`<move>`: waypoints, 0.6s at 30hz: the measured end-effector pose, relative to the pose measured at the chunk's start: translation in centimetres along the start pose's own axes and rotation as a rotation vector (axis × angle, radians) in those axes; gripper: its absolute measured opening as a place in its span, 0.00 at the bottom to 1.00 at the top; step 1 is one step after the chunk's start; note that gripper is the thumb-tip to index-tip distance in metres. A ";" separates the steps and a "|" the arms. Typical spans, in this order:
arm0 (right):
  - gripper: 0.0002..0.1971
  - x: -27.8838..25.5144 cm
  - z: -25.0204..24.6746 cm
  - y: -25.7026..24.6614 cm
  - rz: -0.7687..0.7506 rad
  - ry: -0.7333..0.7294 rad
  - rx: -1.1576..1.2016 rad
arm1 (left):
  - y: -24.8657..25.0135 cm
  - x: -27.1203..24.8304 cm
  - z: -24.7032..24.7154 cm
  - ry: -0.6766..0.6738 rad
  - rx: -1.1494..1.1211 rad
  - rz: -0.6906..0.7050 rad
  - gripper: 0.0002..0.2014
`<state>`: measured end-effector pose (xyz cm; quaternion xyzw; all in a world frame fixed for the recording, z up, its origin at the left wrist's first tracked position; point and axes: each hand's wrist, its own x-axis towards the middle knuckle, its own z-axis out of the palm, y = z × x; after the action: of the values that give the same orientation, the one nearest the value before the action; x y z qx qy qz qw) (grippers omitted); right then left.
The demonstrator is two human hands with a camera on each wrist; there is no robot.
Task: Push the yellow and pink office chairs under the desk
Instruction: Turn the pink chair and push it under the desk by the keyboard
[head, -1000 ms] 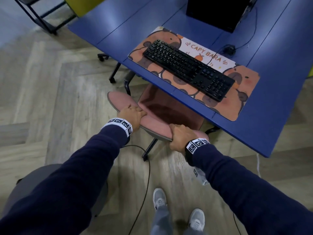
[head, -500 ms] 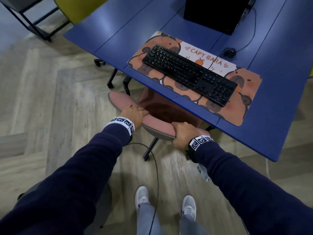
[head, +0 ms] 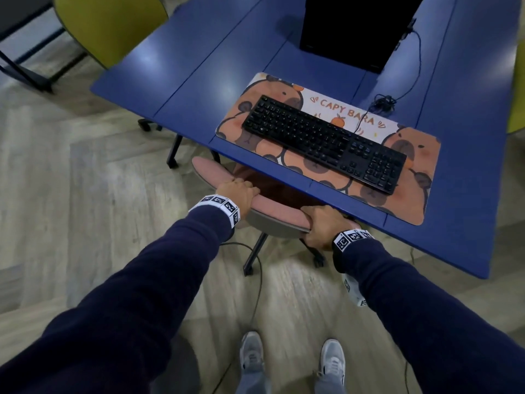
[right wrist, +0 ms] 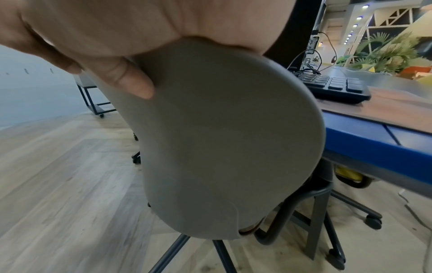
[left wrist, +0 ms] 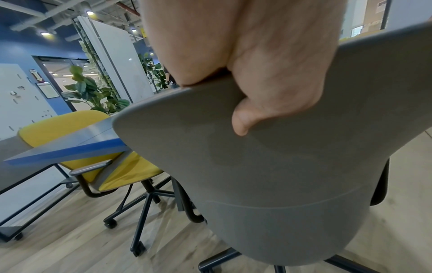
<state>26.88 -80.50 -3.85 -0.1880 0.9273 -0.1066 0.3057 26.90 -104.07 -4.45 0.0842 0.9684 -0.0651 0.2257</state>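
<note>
The pink chair (head: 272, 211) has a pink cushion and a grey back shell (left wrist: 280, 175) (right wrist: 222, 138). Its seat is mostly hidden under the front edge of the blue desk (head: 176, 69). My left hand (head: 237, 194) grips the top of the backrest on its left part, thumb (left wrist: 243, 120) behind the shell. My right hand (head: 322, 223) grips the top on its right end, thumb (right wrist: 131, 81) on the grey back. The yellow chair (head: 110, 27) (left wrist: 77, 140) stands at the desk's far left corner, its seat partly under the desktop.
On the desk lie a black keyboard (head: 324, 143) on a capybara mat (head: 414, 200) and a black monitor (head: 358, 27). A cable (head: 255, 280) runs across the wooden floor near my feet (head: 251, 354). A black metal frame (head: 25, 64) stands far left.
The pink chair has rolled further under the desk with both hands still gripping its backrest. I have stepped forward and the desk edge now covers most of the seat.
</note>
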 end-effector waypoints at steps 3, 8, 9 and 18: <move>0.30 1.1 -0.5 0.0 0.000 0.042 0.000 | -0.8 1.4 -0.4 0.029 0.024 0.033 0.25; 0.28 2.7 -0.2 -0.7 -0.024 0.092 -0.020 | -2.4 2.7 -0.8 0.068 0.063 0.070 0.25; 0.28 2.9 -0.1 -0.7 -0.029 0.099 -0.028 | -2.6 2.8 -0.7 0.068 0.066 0.079 0.25; 0.31 3.2 0.3 -0.3 -0.071 0.151 -0.070 | -2.9 3.2 -0.4 0.052 0.047 0.114 0.26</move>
<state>24.80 -82.13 -5.62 -0.2227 0.9436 -0.0989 0.2241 23.37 -106.45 -5.22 0.1464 0.9658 -0.0725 0.2015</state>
